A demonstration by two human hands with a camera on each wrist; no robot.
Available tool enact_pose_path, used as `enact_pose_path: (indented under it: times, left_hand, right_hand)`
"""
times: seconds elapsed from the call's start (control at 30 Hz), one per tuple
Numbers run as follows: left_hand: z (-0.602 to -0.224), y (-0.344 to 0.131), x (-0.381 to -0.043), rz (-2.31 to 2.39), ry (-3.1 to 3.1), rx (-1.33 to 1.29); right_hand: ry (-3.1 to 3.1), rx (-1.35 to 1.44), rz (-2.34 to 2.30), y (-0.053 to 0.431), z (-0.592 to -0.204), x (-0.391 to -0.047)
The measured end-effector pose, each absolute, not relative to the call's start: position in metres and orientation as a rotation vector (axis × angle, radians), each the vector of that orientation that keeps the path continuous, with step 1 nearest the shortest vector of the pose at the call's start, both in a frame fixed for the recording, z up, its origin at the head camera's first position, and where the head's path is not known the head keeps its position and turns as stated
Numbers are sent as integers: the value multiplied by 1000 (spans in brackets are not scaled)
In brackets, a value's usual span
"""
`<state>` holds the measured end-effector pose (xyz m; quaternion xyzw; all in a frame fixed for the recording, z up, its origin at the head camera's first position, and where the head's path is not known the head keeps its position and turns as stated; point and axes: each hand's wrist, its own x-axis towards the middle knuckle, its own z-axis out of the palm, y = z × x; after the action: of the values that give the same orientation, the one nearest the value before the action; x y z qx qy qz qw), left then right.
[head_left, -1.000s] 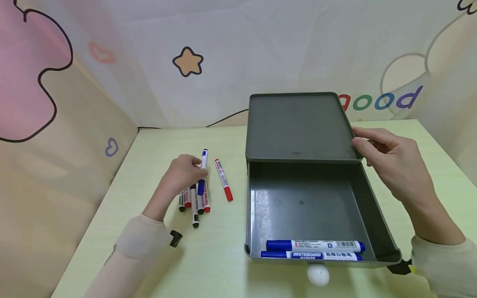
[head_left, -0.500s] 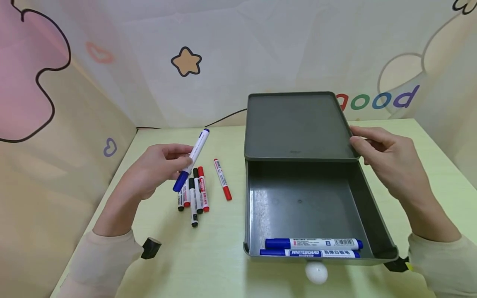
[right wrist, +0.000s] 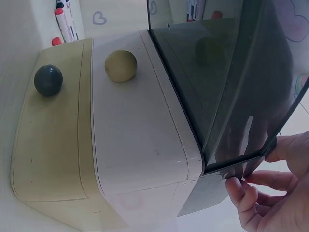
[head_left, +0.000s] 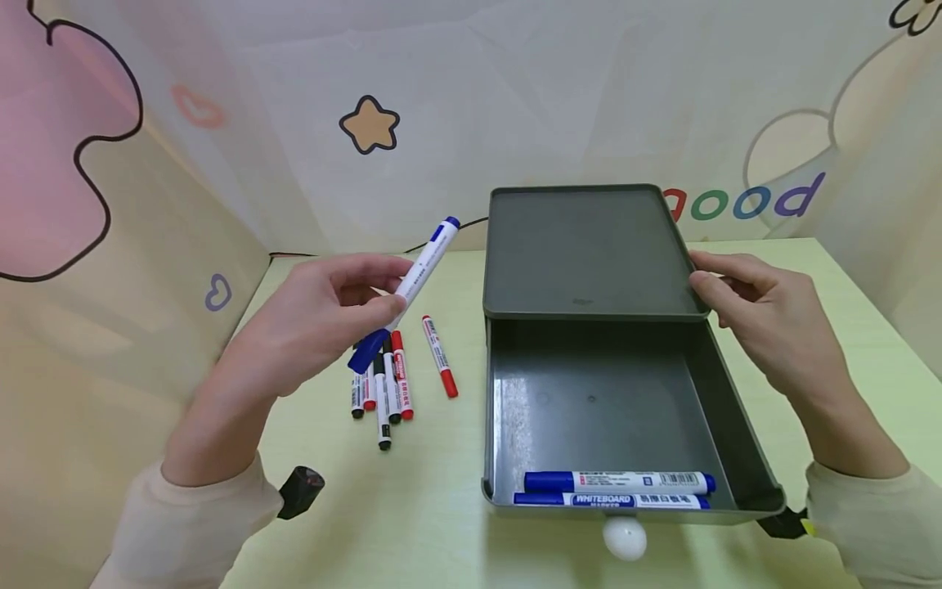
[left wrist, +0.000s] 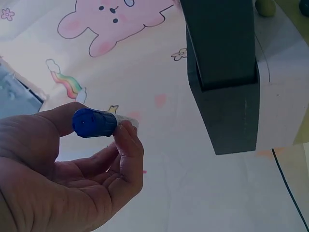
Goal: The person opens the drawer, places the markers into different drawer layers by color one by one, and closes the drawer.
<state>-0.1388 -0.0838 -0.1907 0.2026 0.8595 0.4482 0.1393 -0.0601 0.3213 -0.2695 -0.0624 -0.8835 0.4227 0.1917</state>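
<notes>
My left hand (head_left: 309, 327) pinches a blue-capped whiteboard marker (head_left: 427, 263) between thumb and fingers, raised above the table and tilted, cap end low. In the left wrist view, the marker's blue cap (left wrist: 94, 123) faces the camera. To the right, a dark grey drawer (head_left: 589, 401) stands pulled out below the grey top panel (head_left: 589, 254) of its case. Two blue whiteboard markers (head_left: 625, 483) lie along its front wall. My right hand (head_left: 773, 327) grips the case's front right corner; in the right wrist view, its fingertips touch that corner.
Several black and red markers (head_left: 384, 393) lie in a pile below the left hand. One red marker (head_left: 440, 356) lies apart, nearer the drawer. A white knob (head_left: 625, 539) juts from the drawer front. Below the grey case are stacked a white drawer (right wrist: 145, 125) and a yellow drawer (right wrist: 55, 145).
My left hand has lifted the blue marker off the pile and moved it up, lately toward the right, with the marker now slanted. The right hand keeps its grip on the case.
</notes>
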Motion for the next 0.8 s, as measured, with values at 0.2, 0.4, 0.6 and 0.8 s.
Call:
enact_pose_path:
  times: [0.2,0.4,0.6,0.8]
  left_hand:
    - [-182,-59,-128,1295,2457,742]
    - [-176,-33,-115,1253,2402,898]
    - [-178,-6,-103,1119,2365,1039]
    - [-187,18,-94,897,2392,1180]
  right_hand:
    - [-2483,-170,1170,322,-269,-60]
    - [-2482,-176,1168,322,-269,-59]
    - [-2478,-175,1170,323,-269,-59]
    - [-2480,-172,1163,324,-270,-59]
